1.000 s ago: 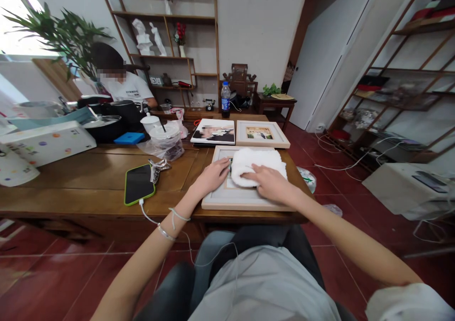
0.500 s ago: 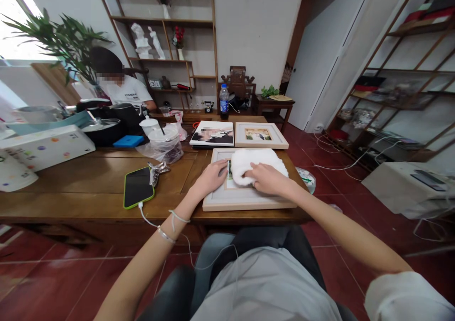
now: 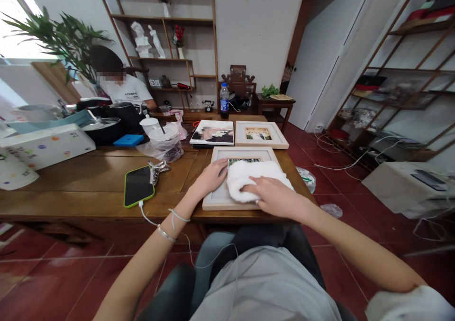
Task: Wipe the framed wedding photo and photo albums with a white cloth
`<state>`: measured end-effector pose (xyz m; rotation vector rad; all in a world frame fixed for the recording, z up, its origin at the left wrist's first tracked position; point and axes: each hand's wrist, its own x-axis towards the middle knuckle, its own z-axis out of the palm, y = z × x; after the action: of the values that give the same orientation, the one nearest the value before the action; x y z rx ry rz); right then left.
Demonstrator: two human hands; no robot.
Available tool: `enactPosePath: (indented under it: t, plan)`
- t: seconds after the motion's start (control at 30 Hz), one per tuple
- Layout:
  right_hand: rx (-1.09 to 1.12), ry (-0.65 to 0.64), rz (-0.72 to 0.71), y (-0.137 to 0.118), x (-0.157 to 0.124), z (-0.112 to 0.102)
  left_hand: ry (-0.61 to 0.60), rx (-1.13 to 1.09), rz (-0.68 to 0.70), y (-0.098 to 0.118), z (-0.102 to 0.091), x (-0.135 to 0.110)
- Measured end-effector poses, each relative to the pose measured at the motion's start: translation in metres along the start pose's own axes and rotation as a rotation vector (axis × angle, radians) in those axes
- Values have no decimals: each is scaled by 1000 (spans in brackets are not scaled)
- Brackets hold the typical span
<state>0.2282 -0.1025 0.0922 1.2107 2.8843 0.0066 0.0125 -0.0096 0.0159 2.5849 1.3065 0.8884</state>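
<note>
A light wooden picture frame (image 3: 217, 198) lies flat near the table's front edge. My left hand (image 3: 213, 175) rests on its left side, fingers stretched out. In my right hand (image 3: 272, 193) is a fluffy white cloth (image 3: 245, 173), pressed against the lower and right part of the frame. The cloth covers most of the picture inside; only its upper strip shows. Just behind lie a second framed photo (image 3: 261, 134) and, to its left, a flat photo print or album (image 3: 212, 133).
On the wooden table (image 3: 81, 181) to the left are a charging phone (image 3: 138, 187), a bagged plastic cup (image 3: 165, 141), a blue box (image 3: 128, 140) and a white carton (image 3: 50, 148). A bottle (image 3: 224, 102) stands at the back. Another person (image 3: 124, 91) sits at the far left.
My right hand has drawn the cloth down the frame toward me, uncovering the picture's top strip. The left hand stays in place.
</note>
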Motion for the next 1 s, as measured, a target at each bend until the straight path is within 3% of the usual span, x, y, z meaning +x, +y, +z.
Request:
enactPosePath:
  t: [0.23, 0.4, 0.53, 0.7, 0.83, 1.0]
  plan:
    - [-147, 145, 145, 64, 65, 11, -7, 26, 4, -1, 1, 0]
    - [-146, 84, 33, 61, 84, 10, -27, -1, 2, 3, -4, 1]
    - [-105, -13, -54, 28, 58, 8, -28, -28, 3, 4, -4, 1]
    - [-15, -116, -151, -7, 4, -21, -32, 14, -28, 1, -2, 1]
    - [115, -163, -173, -12, -18, -38, -43, 64, -26, -1, -3, 7]
    - [129, -94, -64, 1, -16, -15, -52, 85, -32, -3, -1, 11]
